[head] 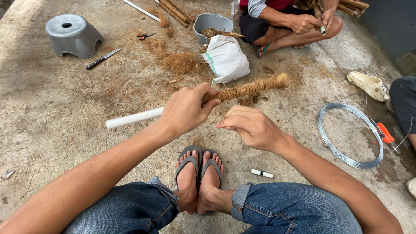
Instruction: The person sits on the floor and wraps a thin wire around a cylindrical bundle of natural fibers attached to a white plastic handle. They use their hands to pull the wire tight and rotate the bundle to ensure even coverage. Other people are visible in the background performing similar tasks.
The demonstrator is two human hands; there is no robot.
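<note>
Both forearms reach forward from the lower corners of the view and meet near the middle. The left hand [187, 109] is raised, back of the hand toward the camera, fingers curled into a closed grasp with the thumb laid forward on top. The right hand [251, 126] sits just beside it and slightly lower, wrist bent inward, fingers folded, thumb and forefinger pinched together at their tips.
</note>
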